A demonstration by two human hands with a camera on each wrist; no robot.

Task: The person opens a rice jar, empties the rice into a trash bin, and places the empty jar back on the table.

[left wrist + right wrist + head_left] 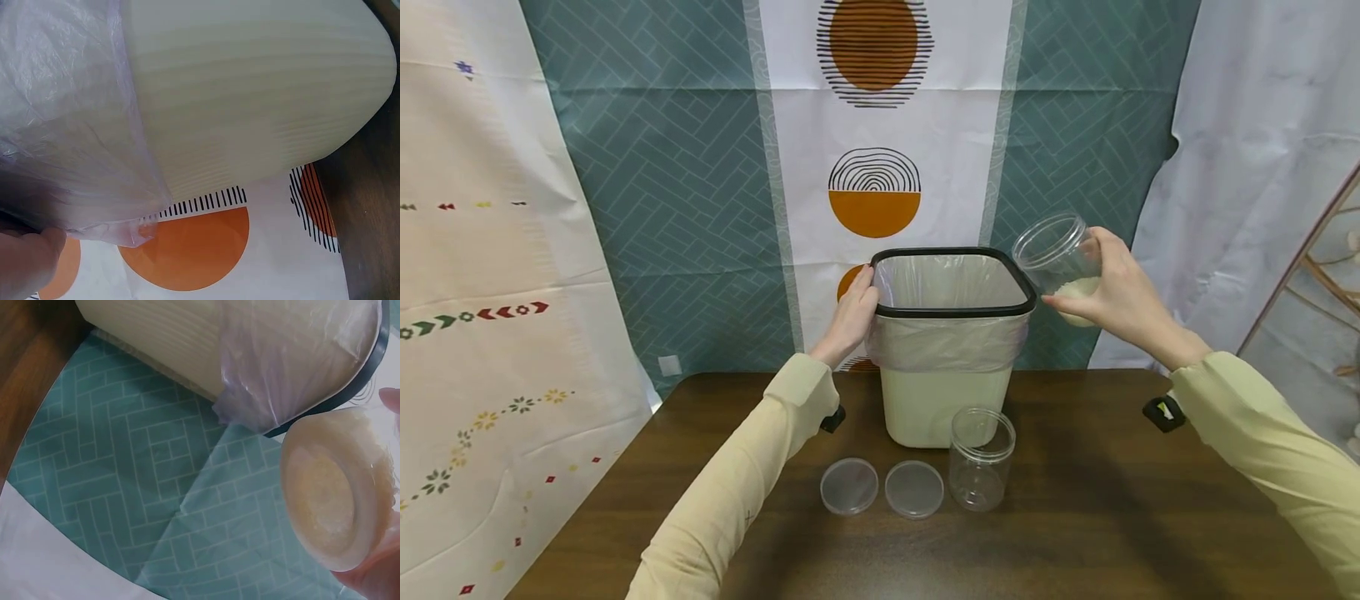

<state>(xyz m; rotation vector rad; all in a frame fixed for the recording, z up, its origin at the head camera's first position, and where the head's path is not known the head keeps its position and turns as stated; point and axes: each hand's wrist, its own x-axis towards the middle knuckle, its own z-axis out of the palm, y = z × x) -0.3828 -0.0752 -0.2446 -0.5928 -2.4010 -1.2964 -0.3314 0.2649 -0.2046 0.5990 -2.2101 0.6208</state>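
Note:
A pale green trash bin (946, 408) stands on the table with a thin plastic bag (947, 343) folded over its black rim (955, 313). My left hand (850, 310) rests against the left side of that rim, fingers extended. At the right, my right hand (1112, 287) grips a clear plastic jar (1051, 250) from its far side. The jar tilts with its open mouth toward the bin, just beside the rim. White grainy stuff (1078, 292) lies in its lower part, also visible through the jar base (325, 494) in the right wrist view.
Another clear jar (981, 483), lidless and upright, stands in front of the bin. Two round clear lids (849, 486) lie flat to its left on the dark wooden table (1075, 517). A patterned curtain (677, 167) hangs behind; a wooden rack (1311, 258) is far right.

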